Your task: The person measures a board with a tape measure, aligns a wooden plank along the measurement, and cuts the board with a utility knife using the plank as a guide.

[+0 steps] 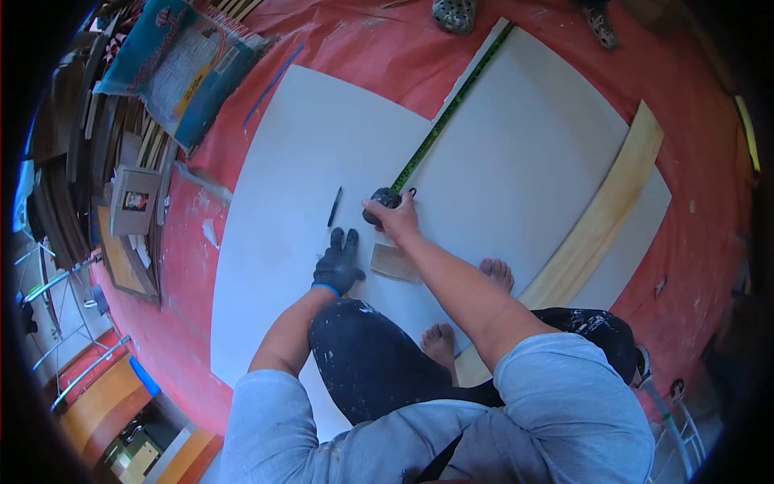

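My right hand (397, 220), bare, grips the black case of a tape measure (380, 206). Its green blade (455, 105) is drawn out across the white sheet (282, 185) toward the far edge. Gloved in dark grey, my left hand (339, 264) rests on the sheet with its fingers spread and nothing in them. A black pen (334, 206) lies just beyond those fingertips. Between my two arms sits a small flat brownish block (395, 263), close to my right wrist.
A long wooden board (601, 210) lies along the sheet's right side. Red covering (193, 266) surrounds the sheet. At the upper left are a blue-and-white sack (185, 73) and stacked planks (89, 129). Another person's shoe (454, 14) stands by the far edge.
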`<state>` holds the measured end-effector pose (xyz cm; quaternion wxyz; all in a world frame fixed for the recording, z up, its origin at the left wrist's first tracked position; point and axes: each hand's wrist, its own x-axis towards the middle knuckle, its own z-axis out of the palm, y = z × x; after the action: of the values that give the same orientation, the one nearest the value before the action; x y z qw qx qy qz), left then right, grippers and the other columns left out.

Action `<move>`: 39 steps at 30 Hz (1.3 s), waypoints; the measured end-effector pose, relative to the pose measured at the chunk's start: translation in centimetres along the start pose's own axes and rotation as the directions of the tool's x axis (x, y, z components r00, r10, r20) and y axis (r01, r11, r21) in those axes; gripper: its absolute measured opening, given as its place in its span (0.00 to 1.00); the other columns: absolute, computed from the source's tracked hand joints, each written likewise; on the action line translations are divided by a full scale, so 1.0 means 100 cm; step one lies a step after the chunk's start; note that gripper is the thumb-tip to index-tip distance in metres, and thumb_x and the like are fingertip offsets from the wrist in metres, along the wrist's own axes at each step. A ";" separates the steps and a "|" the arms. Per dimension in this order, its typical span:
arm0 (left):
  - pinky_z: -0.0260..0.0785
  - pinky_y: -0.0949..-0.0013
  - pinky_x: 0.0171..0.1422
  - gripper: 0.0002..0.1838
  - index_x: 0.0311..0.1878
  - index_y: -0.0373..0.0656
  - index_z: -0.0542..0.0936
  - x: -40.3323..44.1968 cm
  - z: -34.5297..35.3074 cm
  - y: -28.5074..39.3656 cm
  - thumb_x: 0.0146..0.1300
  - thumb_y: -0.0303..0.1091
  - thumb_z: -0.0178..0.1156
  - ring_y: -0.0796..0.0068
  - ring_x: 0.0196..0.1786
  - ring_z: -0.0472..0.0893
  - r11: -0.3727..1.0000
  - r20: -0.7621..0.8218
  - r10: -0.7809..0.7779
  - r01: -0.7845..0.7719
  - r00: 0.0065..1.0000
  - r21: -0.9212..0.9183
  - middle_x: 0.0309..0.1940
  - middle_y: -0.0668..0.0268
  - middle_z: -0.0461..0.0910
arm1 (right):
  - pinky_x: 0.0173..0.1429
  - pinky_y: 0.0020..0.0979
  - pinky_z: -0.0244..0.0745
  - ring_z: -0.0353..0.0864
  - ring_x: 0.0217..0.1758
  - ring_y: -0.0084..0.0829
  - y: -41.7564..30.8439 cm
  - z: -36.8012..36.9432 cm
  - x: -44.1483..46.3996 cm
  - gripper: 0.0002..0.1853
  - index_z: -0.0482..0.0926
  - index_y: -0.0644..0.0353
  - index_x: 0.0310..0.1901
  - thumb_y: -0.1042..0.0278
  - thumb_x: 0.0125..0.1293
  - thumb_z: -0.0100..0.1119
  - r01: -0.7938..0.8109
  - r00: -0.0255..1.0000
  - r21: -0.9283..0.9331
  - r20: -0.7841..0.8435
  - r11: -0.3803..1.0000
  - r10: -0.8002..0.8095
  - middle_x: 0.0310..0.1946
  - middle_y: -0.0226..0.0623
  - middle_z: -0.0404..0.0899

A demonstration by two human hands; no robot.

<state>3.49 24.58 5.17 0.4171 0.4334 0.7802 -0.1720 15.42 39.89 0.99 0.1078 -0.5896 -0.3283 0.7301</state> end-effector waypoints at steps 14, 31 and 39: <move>0.69 0.46 0.77 0.66 0.88 0.57 0.49 0.000 0.003 0.003 0.49 0.44 0.79 0.39 0.76 0.71 1.000 -0.028 -0.016 0.016 0.999 0.004 0.88 0.47 0.44 | 0.37 0.33 0.86 0.88 0.49 0.36 0.005 -0.007 0.005 0.74 0.51 0.69 0.82 0.40 0.41 0.89 -0.051 0.998 0.049 0.042 0.997 0.049 0.64 0.54 0.75; 0.70 0.46 0.76 0.68 0.89 0.61 0.49 0.001 0.007 -0.002 0.46 0.45 0.80 0.40 0.75 0.71 1.000 -0.033 -0.015 0.015 0.999 -0.014 0.88 0.50 0.42 | 0.34 0.30 0.84 0.88 0.46 0.35 0.006 -0.003 0.004 0.72 0.54 0.69 0.81 0.38 0.41 0.88 -0.021 1.000 0.009 -0.012 1.000 0.021 0.62 0.54 0.77; 0.70 0.46 0.76 0.68 0.89 0.63 0.48 0.000 0.003 0.000 0.47 0.44 0.80 0.40 0.77 0.70 0.999 -0.012 -0.035 0.035 0.999 -0.019 0.88 0.50 0.42 | 0.34 0.32 0.84 0.87 0.43 0.34 0.006 -0.005 0.000 0.73 0.53 0.69 0.81 0.38 0.42 0.88 -0.030 0.999 -0.009 -0.021 1.000 0.030 0.58 0.53 0.80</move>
<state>3.61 24.40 4.96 0.4132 0.4166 0.7918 -0.1693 16.00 39.66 0.58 0.0975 -0.6026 -0.3219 0.7237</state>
